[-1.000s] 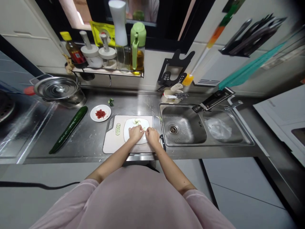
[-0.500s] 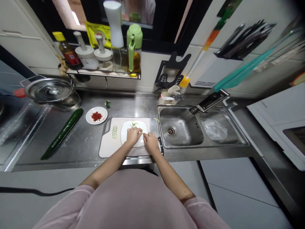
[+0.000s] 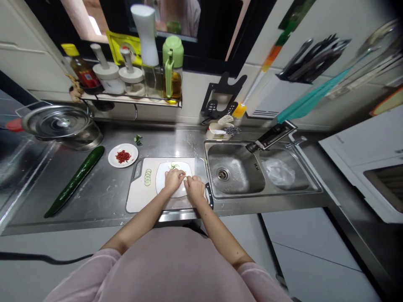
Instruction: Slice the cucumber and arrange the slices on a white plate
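My left hand (image 3: 174, 180) and my right hand (image 3: 194, 187) meet above a white plate (image 3: 160, 184), fingertips pinched close together. Between them is a small pale piece, seemingly a cucumber slice, mostly hidden by the fingers. Thin cucumber pieces (image 3: 174, 165) lie fanned at the plate's far side. The plate rests on a cutting board (image 3: 135, 201), where a column of overlapping cucumber slices (image 3: 147, 177) lies to the left. Beside my right wrist shows the black riveted handle of a knife (image 3: 210, 197); its blade is largely hidden.
A whole cucumber (image 3: 75, 180) lies at left, near a small plate (image 3: 135, 157) of chopped red pieces. Green scraps (image 3: 137, 139) sit behind. A lidded pot (image 3: 63, 126) stands back left, a double sink (image 3: 236, 191) to the right. Bottles and jars fill a wall rack (image 3: 132, 100).
The whole view has shifted slightly. Both hands stay over the plate with fingertips together, and the pale piece between them shows less than before.
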{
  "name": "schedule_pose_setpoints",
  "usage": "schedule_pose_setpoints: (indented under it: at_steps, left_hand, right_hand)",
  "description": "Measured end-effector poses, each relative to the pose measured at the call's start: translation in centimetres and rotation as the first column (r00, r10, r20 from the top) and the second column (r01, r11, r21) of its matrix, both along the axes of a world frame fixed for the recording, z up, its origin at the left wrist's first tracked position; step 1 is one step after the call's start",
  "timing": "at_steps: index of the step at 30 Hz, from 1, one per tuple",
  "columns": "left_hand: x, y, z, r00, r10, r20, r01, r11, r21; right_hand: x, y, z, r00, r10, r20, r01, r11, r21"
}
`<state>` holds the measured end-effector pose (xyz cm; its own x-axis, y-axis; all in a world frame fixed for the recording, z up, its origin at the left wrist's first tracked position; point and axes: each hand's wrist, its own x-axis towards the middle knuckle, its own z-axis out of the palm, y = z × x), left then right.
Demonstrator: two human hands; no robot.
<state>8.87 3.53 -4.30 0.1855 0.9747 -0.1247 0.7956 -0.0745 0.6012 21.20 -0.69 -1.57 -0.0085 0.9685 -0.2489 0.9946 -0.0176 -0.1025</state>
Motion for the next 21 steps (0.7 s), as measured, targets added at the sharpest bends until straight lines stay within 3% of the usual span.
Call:
schedule_pose_setpoints:
  at_steps: [21]
  left_hand:
    - [-0.16,0.20,0.05,0.999,-0.032,-0.030,0.032,0.999,0.002]
  right_hand:
    - [0.08,0.56,0.56,1.000,-0.009,0.013,0.010,0.999,-0.053]
